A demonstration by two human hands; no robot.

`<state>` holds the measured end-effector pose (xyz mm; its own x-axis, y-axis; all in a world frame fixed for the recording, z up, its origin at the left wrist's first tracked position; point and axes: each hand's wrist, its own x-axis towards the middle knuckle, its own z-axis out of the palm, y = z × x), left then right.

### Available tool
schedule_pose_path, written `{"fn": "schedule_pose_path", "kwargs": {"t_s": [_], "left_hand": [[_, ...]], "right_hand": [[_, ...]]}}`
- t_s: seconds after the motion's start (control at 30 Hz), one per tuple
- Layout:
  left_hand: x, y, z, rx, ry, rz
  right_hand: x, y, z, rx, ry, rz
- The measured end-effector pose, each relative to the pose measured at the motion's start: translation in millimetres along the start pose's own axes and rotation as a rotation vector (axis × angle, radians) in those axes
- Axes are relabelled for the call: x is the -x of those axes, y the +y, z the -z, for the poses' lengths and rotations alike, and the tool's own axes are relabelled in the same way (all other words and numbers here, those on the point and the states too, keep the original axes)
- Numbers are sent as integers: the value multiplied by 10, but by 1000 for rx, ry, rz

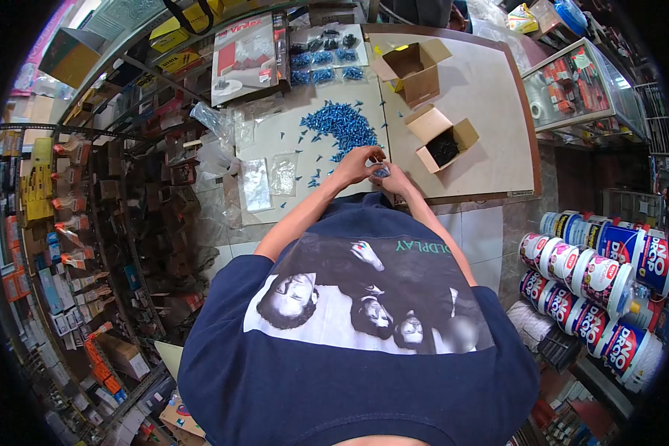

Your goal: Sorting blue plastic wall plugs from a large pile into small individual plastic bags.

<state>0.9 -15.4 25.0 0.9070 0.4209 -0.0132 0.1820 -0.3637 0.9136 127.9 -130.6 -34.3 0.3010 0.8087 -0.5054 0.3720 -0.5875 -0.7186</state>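
Both hands meet at the near side of the table. My left hand [359, 165] and my right hand [391, 179] hold a small clear plastic bag [381, 171] between them, with something blue inside. Just beyond them a heap of blue screws [340, 125] is spread on the pale tabletop [457, 72], with loose ones scattered around it. Flat clear plastic bags [256, 184] lie to the left of my left arm. At the back, filled bags of blue screws [322, 58] are laid in rows, with bags of dark screws [330, 42] behind them.
To the right stand an open carton with dark contents [443, 149] and a larger open carton [415, 69]. A Vinilex box [242, 61] is at the back left. Shelving [128, 223] lines the left; paint pails [591, 318] are stacked at right. Part of another person [423, 11] shows beyond the table.
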Motion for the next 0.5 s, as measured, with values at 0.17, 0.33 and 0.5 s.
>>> {"fn": "schedule_pose_path", "kwargs": {"t_s": [0.17,0.33,0.5], "left_hand": [[31,-25,7,31,58,-19],[206,-283,233,-158,304,60],[630,-732,443,-495,580,223]], "right_hand": [[-42,36,-11,-64,-66,63],[-32,44,-5,-112,-91,121],[59,-82,48,-125,-72,68]]}}
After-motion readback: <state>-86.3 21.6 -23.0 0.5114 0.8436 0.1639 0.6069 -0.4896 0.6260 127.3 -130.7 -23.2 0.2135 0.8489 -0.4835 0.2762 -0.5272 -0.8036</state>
